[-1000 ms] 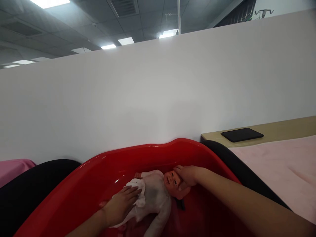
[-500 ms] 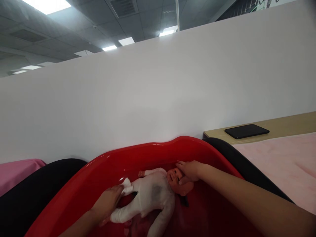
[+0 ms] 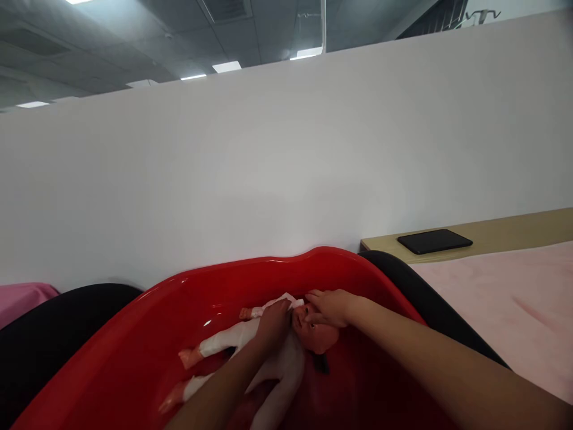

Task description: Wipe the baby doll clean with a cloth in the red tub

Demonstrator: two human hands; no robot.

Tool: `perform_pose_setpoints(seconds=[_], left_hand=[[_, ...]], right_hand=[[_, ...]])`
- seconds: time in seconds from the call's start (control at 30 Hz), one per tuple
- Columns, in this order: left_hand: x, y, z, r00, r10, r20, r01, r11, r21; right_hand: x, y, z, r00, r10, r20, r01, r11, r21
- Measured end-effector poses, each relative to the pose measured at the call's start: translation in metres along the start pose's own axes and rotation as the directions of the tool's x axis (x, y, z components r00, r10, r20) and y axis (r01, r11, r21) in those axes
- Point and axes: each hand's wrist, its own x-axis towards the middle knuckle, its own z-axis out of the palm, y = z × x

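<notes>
A baby doll (image 3: 286,361) in a white suit lies on its back inside a red tub (image 3: 242,269), its head to the right and its bare feet to the left. My left hand (image 3: 274,325) is closed on a white cloth (image 3: 296,303) at the doll's chin and chest; part of the cloth is hidden by the fingers. At the doll's head, my right hand (image 3: 333,307) cups the forehead, thumb lying across the face and fingers over the far side. My left forearm covers part of the doll's legs and belly.
Black padded edges (image 3: 405,280) flank the tub on both sides. To the right, a black tablet-like slab (image 3: 434,241) lies on a wooden ledge (image 3: 501,230) beside a pink sheet (image 3: 487,298). Pink fabric (image 3: 24,301) shows at far left. A white partition (image 3: 268,161) stands behind.
My left hand has moved with the white cloth from the doll's foot up to its chin, leaving both feet bare in view. My right hand stays on the head.
</notes>
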Motion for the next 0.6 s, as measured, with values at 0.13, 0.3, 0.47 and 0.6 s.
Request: perform_pose_setpoints(seconds=[0.13, 0.3, 0.47, 0.6], left_hand=[[0.001, -0.015, 0.009, 0.998, 0.025, 0.050, -0.027, 0.999, 0.026], [-0.002, -0.049, 0.002, 0.995, 0.015, 0.098, -0.019, 0.999, 0.046], [-0.021, -0.080, -0.013, 0.990, -0.053, 0.128, 0.044, 0.996, 0.074], [-0.044, -0.104, -0.030, 0.976, -0.125, 0.177, 0.105, 0.988, 0.118]], right_hand=[[-0.003, -0.004, -0.004, 1.000, 0.006, 0.014, -0.006, 1.000, 0.002], [-0.002, -0.004, -0.005, 0.999, 0.011, 0.044, -0.010, 1.000, -0.024], [-0.001, -0.002, -0.005, 0.997, 0.016, 0.069, -0.013, 0.999, -0.040], [-0.001, -0.001, -0.005, 0.994, 0.017, 0.103, -0.013, 0.999, -0.040]])
